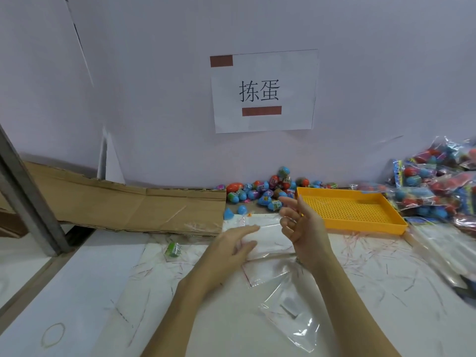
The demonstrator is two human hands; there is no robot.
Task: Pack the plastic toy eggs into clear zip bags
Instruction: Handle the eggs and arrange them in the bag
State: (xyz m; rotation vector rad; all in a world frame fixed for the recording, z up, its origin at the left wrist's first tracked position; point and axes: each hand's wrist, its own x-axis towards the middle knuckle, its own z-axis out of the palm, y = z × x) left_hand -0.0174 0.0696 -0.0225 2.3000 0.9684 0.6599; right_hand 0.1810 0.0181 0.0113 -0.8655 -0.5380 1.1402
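Lying nearest on the white tabletop (77,292) is a loose clear bag (291,313), crumpled and glinting. It looks thin, limp and slippery, so I judge it would slide under a flat push and is best pinched at an edge near its mouth.

Just beyond it, the left hand (231,246) rests with straight fingers on the stack of clear zip bags (268,233), pressing the top sheet and curling round nothing. These films probably cling together; peeling one off by a corner should work better than lifting from the middle.

Beside it, the right hand (301,228) hangs above the stack with fingers loosely spread, holding nothing.

A small green piece (173,249) lies well to the left.

Farther back sits an orange perforated tray (360,222) with no eggs in it, and against the wall a heap of plastic toy eggs (262,191). They look hard, light, smooth and apt to roll, so I would wrap the fingers round the widest part.

Filled bags (443,186) pile at far right.
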